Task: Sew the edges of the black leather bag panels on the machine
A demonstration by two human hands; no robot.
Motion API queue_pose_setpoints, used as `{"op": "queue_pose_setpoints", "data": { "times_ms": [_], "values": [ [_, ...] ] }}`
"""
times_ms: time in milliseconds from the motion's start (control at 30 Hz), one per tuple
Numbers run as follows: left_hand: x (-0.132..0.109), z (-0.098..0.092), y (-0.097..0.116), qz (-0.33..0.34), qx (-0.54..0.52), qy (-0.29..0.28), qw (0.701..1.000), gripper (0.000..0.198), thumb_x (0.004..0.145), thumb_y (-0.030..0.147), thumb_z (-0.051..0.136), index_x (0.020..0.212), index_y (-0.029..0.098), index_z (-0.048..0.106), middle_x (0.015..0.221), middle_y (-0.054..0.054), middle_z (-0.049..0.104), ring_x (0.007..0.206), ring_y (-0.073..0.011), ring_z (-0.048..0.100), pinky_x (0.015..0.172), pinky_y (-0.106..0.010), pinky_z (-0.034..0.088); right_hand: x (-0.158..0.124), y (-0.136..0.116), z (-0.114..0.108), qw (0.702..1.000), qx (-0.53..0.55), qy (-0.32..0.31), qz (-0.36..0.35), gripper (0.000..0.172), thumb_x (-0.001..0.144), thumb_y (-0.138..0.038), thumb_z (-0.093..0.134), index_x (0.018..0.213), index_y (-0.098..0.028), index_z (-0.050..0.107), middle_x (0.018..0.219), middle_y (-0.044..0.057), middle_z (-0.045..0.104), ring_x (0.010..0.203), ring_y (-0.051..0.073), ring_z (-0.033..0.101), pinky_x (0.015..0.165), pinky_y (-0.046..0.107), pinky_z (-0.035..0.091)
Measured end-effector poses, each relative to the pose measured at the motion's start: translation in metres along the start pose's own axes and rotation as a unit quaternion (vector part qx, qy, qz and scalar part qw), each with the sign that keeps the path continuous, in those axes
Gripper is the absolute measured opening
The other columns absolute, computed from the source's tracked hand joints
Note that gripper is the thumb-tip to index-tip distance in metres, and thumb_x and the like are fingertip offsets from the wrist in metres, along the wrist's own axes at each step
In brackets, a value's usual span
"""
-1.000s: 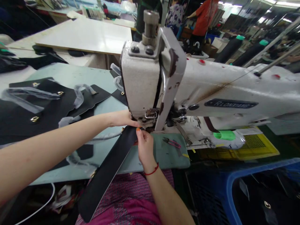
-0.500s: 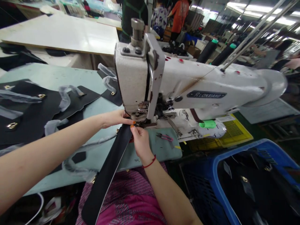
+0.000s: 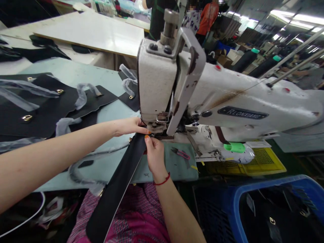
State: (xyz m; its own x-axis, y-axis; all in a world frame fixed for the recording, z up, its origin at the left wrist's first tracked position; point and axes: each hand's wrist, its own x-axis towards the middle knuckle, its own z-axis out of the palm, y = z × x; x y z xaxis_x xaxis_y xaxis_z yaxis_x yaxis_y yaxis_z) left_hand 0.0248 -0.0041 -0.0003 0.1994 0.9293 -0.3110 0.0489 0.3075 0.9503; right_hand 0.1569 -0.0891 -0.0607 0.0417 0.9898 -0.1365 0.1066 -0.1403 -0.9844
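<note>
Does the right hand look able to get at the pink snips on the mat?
Probably yes: the right hand is pinching the black strap, but the pink snips lie just beside it, with only bare green mat between them.

Black strap (image 3: 117, 182) over pink checked clothing (image 3: 141, 216)

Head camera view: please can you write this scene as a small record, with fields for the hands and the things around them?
Left hand: fingertips at upper end of long black strap
Right hand: pinches the strap
Machine: white industrial sewing machine, strap end at its metal foot
Nearby: pink-handled snips on pale green mat; black panels with gold eyelets; blue plastic crate
</note>
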Motion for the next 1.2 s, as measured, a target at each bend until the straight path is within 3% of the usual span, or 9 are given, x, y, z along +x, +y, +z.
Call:
{"op": "queue_pose_setpoints", "data": {
  "times_ms": [100, 167, 367, 600, 933, 1200],
  "values": [
    [-0.001, -0.002, -0.004, -0.036, 0.019, -0.101, 0.994, 0.030, 0.039, 0.016, 0.085, 0.067, 0.020, 0.073, 0.075, -0.005, 0.074, 0.075, -0.0234, 0.066, 0.072, -0.034, 0.056, 0.001, 0.000, -0.004, 1.000, -0.010, -0.014, -0.012, 0.044, 0.086, -0.052, 0.047, 0.061, -0.016, 0.052, 0.057, -0.001, 0.043, 0.059, 0.012, 0.041, 0.050, 0.021, 0.033],
    [-0.001, -0.003, -0.008, -0.014, 0.032, -0.113, 0.993, 0.027, 0.046, 0.021, 0.084, 0.071, 0.020, 0.075, 0.079, -0.005, 0.074, 0.079, -0.0245, 0.066, 0.076, -0.034, 0.056, 0.001, 0.001, -0.007, 0.999, -0.010, -0.027, -0.021, 0.044, 0.087, -0.052, 0.047, 0.062, -0.017, 0.051, 0.058, -0.001, 0.043, 0.059, 0.012, 0.041, 0.051, 0.021, 0.033],
    [-0.008, -0.002, -0.021, 0.034, 0.056, -0.093, 0.994, 0.028, 0.058, 0.032, 0.082, 0.084, 0.020, 0.077, 0.087, -0.005, 0.074, 0.083, -0.0237, 0.067, 0.079, -0.032, 0.055, 0.004, 0.001, -0.016, 0.998, -0.003, -0.062, -0.018, 0.042, 0.088, -0.050, 0.048, 0.062, -0.017, 0.049, 0.058, -0.002, 0.039, 0.056, 0.011, 0.038, 0.050, 0.021, 0.030],
    [-0.018, 0.009, -0.024, 0.053, 0.047, -0.070, 0.995, 0.029, 0.066, 0.036, 0.079, 0.091, 0.022, 0.076, 0.096, -0.004, 0.075, 0.099, -0.0237, 0.066, 0.093, -0.033, 0.051, 0.006, -0.007, -0.031, 0.995, -0.028, -0.090, -0.026, 0.044, 0.087, -0.048, 0.050, 0.056, -0.018, 0.040, 0.056, -0.003, 0.032, 0.054, 0.009, 0.029, 0.049, 0.022, 0.021],
    [-0.020, 0.007, -0.021, 0.047, 0.102, -0.048, 0.993, 0.031, 0.066, 0.040, 0.076, 0.088, 0.018, 0.075, 0.097, -0.006, 0.075, 0.099, -0.0264, 0.066, 0.096, -0.039, 0.049, 0.006, -0.014, -0.035, 0.993, -0.063, -0.094, -0.043, 0.043, 0.088, -0.044, 0.048, 0.056, -0.018, 0.038, 0.056, -0.004, 0.031, 0.055, 0.009, 0.029, 0.050, 0.024, 0.019],
    [-0.018, -0.001, -0.029, 0.033, 0.117, -0.064, 0.991, 0.040, 0.071, 0.042, 0.075, 0.104, 0.021, 0.073, 0.113, -0.002, 0.072, 0.110, -0.0258, 0.062, 0.103, -0.038, 0.045, 0.004, -0.015, -0.038, 0.990, -0.076, -0.115, -0.039, 0.045, 0.088, -0.045, 0.049, 0.055, -0.018, 0.035, 0.055, -0.004, 0.030, 0.054, 0.008, 0.028, 0.049, 0.023, 0.019]
  ]
}}
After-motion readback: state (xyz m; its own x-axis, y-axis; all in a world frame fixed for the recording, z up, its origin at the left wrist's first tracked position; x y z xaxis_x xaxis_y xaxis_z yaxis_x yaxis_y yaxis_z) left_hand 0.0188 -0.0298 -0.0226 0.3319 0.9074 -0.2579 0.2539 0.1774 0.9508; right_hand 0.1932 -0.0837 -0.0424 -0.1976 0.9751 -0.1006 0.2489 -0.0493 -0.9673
